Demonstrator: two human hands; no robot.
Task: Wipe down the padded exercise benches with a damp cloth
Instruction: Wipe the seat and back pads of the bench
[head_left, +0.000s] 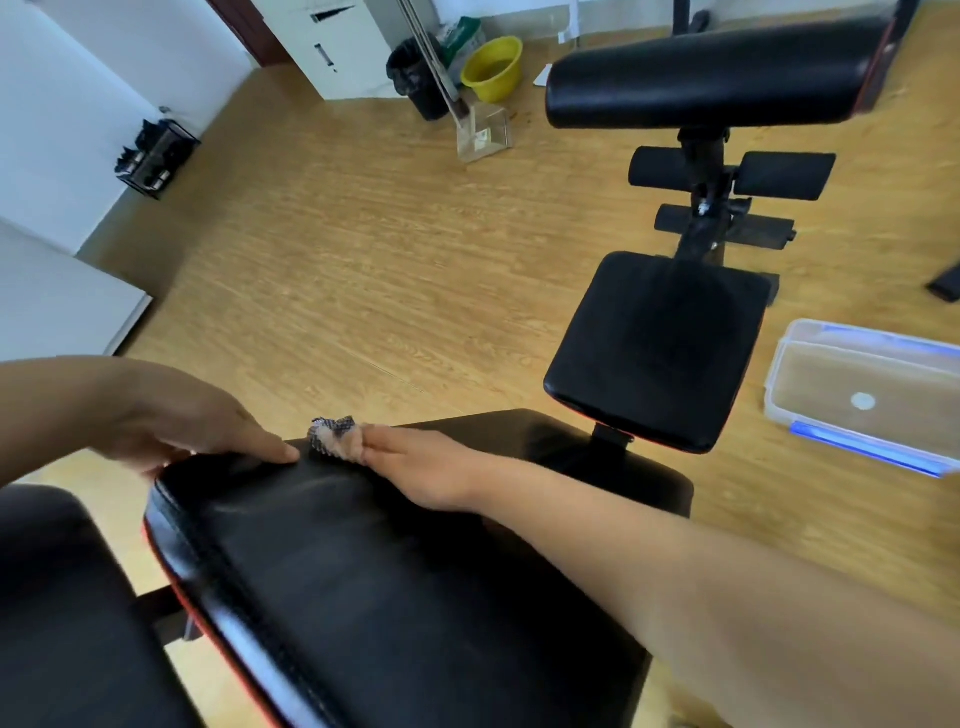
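Note:
A black padded bench (395, 587) with red trim fills the lower middle of the view. My right hand (415, 460) lies across its far end and grips a small patterned cloth (332, 435) against the pad's far edge. My left hand (208, 431) rests on the pad's far left corner with fingers stretched out, holding nothing. A second black bench (660, 348) stands beyond on the right, with its raised back pad (717, 73) and foam rollers (779, 174) behind it.
Another black pad (57, 613) sits at the lower left. A clear plastic tub (862, 395) with water lies on the wooden floor at right. A yellow basin (492, 67), a black bin (415, 78) and a white cabinet (337, 47) stand at the back.

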